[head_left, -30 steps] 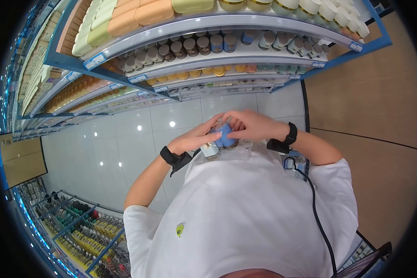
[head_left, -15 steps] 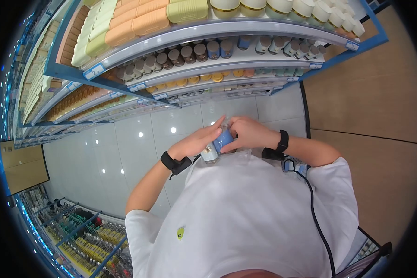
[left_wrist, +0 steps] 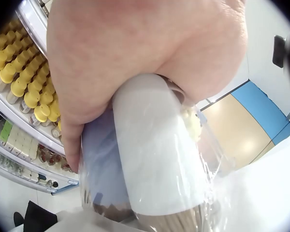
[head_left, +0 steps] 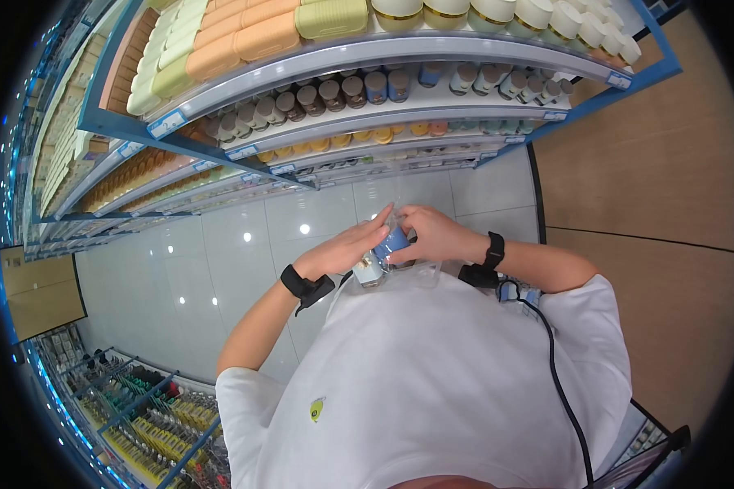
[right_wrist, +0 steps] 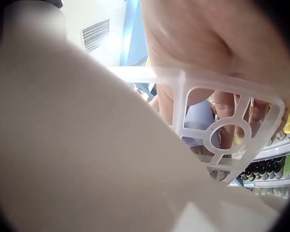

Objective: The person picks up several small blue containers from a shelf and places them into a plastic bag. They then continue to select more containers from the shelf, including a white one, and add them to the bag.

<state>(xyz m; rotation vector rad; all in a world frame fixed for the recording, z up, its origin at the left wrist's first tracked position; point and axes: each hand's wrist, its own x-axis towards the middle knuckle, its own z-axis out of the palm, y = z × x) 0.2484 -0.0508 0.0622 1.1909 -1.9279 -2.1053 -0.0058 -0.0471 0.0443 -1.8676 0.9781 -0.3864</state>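
At the person's chest, the left hand [head_left: 342, 249] holds two clear canisters together, its palm over them in the left wrist view. One canister has a blue wrap [left_wrist: 102, 157]; the other, with a white wrap [left_wrist: 154, 150], leans beside it and shows brownish contents below. The right hand [head_left: 442, 236] grips the blue canister from the other side, its thumb low and its fingers near the top. A translucent plastic basket [right_wrist: 181, 104] with a lattice wall stands between the right wrist camera and the fingers, hiding part of them.
Tall blue-framed shelves [head_left: 367, 53] rise in front, with peach and green boxes [head_left: 261, 34], white-lidded jars and rows of canisters. Grey floor tiles [head_left: 220, 261] lie to the left. Hanging goods [head_left: 151, 416] fill a rack at lower left. A black cable [head_left: 559, 367] runs down the right side.
The right hand's fingers have drawn in and curved round the blue canister, where they reached over its top before. The left thumb has shifted back off the blue canister's front.
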